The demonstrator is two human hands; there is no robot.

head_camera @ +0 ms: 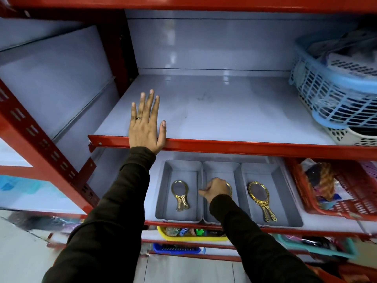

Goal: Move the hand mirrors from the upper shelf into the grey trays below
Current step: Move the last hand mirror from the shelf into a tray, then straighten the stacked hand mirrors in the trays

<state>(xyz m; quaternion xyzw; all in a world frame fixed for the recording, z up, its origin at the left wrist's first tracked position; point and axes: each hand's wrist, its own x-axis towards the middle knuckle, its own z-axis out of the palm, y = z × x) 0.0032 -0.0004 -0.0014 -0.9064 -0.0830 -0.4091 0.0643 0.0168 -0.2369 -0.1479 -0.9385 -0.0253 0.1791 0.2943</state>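
Note:
Three grey trays stand side by side on the lower shelf. The left tray (163, 201) holds gold hand mirrors (180, 196) lying flat. The right tray (285, 201) holds gold hand mirrors (262, 201) too. My right hand (215, 189) is down in the middle tray (220, 168), closed on a gold hand mirror (230, 187) whose rim shows past my knuckles. My left hand (145, 123) lies flat and open on the front left of the upper shelf (224, 111), fingers spread, thumb on the red front rail. No mirror is seen on the upper shelf.
A blue mesh basket (330, 92) stacked over a white one (355, 135) fills the upper shelf's right end. A red basket (330, 201) of goods stands right of the trays. Yellow (189, 236), blue and teal baskets sit on shelves below. Red uprights frame the left side.

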